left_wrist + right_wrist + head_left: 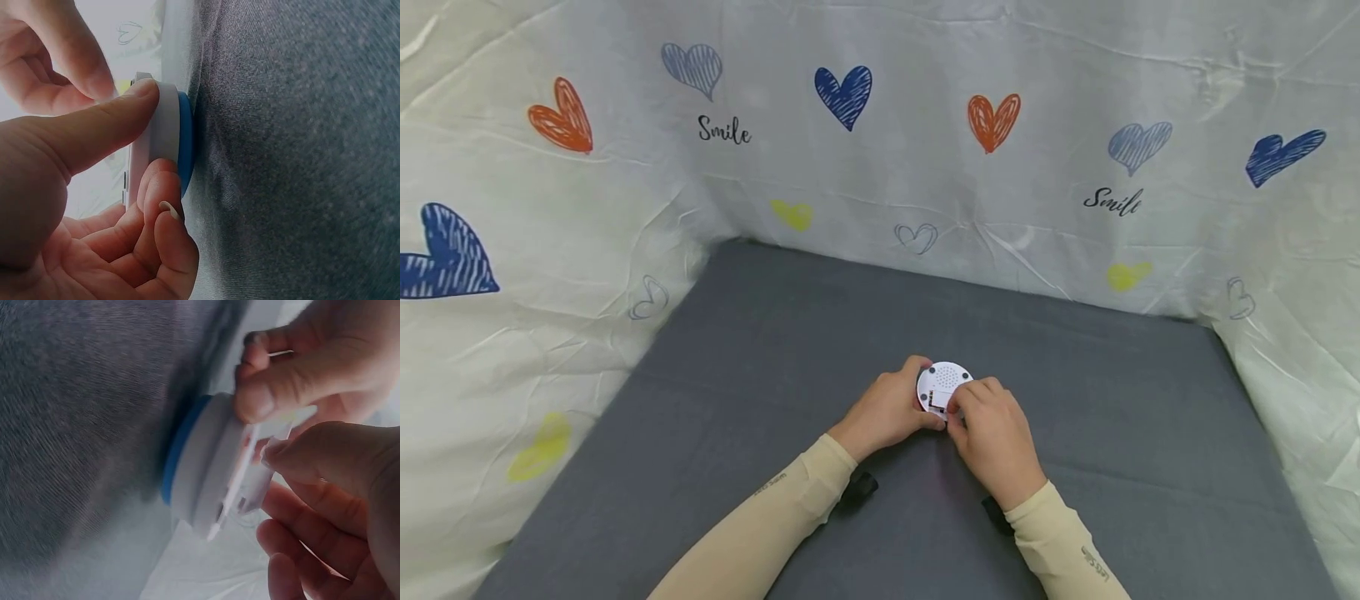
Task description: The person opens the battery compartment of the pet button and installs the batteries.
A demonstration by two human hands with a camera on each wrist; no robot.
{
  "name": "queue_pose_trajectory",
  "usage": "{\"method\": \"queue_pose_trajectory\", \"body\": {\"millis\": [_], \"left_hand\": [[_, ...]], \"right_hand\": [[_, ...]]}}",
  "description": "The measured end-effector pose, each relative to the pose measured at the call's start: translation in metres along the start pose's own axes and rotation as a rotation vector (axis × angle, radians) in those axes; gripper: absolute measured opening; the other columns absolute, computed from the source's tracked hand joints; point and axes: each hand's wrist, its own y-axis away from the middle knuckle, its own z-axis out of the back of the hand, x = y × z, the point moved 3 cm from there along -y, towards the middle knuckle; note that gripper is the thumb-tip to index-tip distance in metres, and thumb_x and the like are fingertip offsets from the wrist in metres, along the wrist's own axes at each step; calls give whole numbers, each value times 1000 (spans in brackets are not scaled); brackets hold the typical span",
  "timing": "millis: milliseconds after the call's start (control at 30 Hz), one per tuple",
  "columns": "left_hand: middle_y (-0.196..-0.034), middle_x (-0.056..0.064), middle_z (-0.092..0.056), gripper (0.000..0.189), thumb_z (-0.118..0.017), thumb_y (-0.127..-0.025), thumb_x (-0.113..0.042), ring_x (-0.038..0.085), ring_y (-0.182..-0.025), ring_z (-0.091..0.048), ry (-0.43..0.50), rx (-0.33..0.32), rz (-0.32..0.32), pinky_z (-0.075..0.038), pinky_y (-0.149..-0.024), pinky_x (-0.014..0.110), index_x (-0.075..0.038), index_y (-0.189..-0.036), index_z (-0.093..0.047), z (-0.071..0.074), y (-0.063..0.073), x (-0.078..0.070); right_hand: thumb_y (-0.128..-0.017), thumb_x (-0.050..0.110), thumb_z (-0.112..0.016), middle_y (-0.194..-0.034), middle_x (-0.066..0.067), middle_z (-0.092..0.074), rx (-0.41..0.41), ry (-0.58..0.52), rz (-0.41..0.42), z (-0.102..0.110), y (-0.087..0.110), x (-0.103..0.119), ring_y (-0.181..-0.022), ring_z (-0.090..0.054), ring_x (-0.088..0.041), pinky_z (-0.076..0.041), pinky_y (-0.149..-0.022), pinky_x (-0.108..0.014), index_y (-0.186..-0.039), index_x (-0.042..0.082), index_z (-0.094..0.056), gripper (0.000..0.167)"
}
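A round white device with a grid of small holes, dark round feet and an open battery compartment faces up, close over the grey cloth. Its far side carries a blue rim. My left hand grips the device by its edge, thumb on the near side and fingers around the left. At the compartment, my right hand pinches a small white battery cover between thumb and fingers. In the right wrist view this cover stands tilted away from the device's face. The compartment's inside is partly hidden by the right fingers.
Grey cloth covers the table. White sheeting printed with hearts and "Smile" rises at the back and both sides. Black wrist-worn pieces show under the forearms, which have beige sleeves.
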Motion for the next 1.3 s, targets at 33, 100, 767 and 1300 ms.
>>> {"method": "queue_pose_trajectory", "body": {"millis": [33, 100, 767, 1300], "left_hand": [[-118, 11, -77, 92, -94, -86, -34, 17, -86, -66, 0, 0, 2, -53, -78, 36, -10, -159, -44, 0, 0, 0], [-119, 11, -77, 92, -94, -86, -35, 17, -86, -66, 5, -1, 6, -53, -77, 36, -10, -159, -44, -1, 0, 0], [-90, 0, -72, 91, -93, -87, -38, 14, -74, -64, 6, 7, 14, -50, -69, 33, -11, -159, -45, -1, -2, -1], [-83, -4, -68, 90, -94, -87, -33, 14, -78, -63, 1, 9, 24, -50, -75, 34, -14, -159, -44, -3, -3, -3]], "right_hand": [[-83, 4, -90, -87, -1, -70, -3, 7, 4, -2, 0, 0, -91, -64, -24, -50, -76, -41, -85, 13, -71, 21], [-83, 4, -90, -87, -1, -69, -7, 13, 9, -5, 1, 0, -92, -64, -24, -50, -75, -41, -86, 13, -72, 21], [-85, 7, -90, -100, -3, -75, -39, -72, -8, -11, 1, -8, -96, -65, -25, -56, -83, -42, -87, 13, -76, 15], [-103, 35, -75, -96, -4, -74, 268, -393, -511, -18, 4, -52, -77, -64, -13, -51, -71, -33, -156, 11, -58, 61]]}}
